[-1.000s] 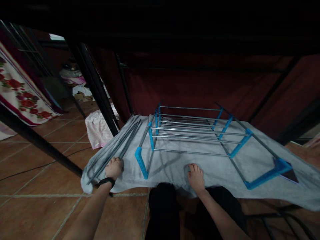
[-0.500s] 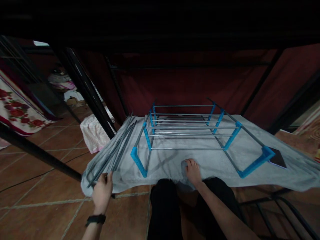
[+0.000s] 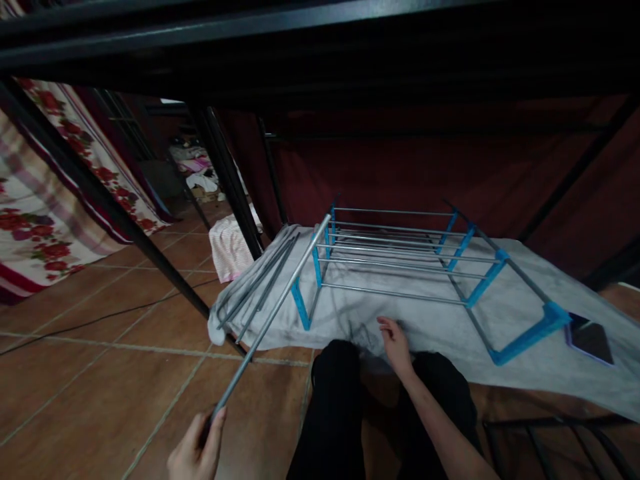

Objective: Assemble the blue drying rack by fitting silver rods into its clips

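Near the bottom left, my left hand point(image 3: 197, 447) grips the lower end of a long grey metal tube point(image 3: 273, 313). The tube slants up and away, its far end passing in front of the left side of a rack frame. This frame point(image 3: 400, 257) has blue plastic connectors point(image 3: 483, 283) and several thin metal rods, and it stands on a grey sheet point(image 3: 360, 313). Above the sheet's front edge, between the frame and my knees, my right hand point(image 3: 395, 341) holds nothing, its fingers loosely apart. More grey tubes point(image 3: 267, 283) lie together at the left end of the sheet.
A dark tablet-like device point(image 3: 590, 339) lies on the sheet at right. Black metal posts point(image 3: 227, 180) and an overhead beam point(image 3: 250, 40) surround the space. A striped cloth point(image 3: 230, 247) hangs at left. Black metal bars point(image 3: 555, 440) sit low at right; a cable point(image 3: 120, 312) crosses the tiled floor.
My left hand has lifted one tube from the bundle and drawn it back toward me. My right hand has risen off the sheet. The view has turned left.
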`<state>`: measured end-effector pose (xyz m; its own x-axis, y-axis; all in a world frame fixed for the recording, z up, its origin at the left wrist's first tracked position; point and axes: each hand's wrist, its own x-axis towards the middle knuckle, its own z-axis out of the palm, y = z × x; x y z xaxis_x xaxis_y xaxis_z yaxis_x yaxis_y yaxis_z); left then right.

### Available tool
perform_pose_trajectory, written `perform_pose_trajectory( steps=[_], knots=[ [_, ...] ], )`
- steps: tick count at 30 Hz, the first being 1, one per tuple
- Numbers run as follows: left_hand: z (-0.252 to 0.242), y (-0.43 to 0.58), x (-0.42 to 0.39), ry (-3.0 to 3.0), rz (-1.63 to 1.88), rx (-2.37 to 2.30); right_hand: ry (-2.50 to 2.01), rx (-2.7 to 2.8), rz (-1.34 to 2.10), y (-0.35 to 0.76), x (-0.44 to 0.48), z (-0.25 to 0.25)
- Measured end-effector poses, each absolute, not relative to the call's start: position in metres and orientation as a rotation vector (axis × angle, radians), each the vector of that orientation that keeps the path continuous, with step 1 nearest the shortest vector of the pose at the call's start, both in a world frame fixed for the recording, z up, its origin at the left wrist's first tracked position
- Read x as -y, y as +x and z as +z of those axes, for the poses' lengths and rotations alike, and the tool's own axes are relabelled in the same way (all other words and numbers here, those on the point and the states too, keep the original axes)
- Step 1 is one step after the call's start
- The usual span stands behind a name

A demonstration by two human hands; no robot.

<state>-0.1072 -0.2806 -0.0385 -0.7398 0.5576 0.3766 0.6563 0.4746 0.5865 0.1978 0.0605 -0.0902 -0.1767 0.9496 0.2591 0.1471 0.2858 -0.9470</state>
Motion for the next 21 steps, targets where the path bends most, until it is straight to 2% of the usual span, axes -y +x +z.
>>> perform_pose_trajectory(
  steps=[7,11,21],
  knots=[
    [-0.024,-0.078,0.229,-1.627,-0.865,2.131,-0.847,1.179,1.552,0.198,-0.041,-0.028],
    [-0.016,-0.050,0.192,-1.793,-0.654,2.003,-0.758,0.937,1.736,0.221,-0.042,-0.013],
    [-0.007,-0.018,0.101,-1.984,-0.496,1.973,-0.821,0.688,1.644,0.284,-0.074,-0.032]
  ],
)
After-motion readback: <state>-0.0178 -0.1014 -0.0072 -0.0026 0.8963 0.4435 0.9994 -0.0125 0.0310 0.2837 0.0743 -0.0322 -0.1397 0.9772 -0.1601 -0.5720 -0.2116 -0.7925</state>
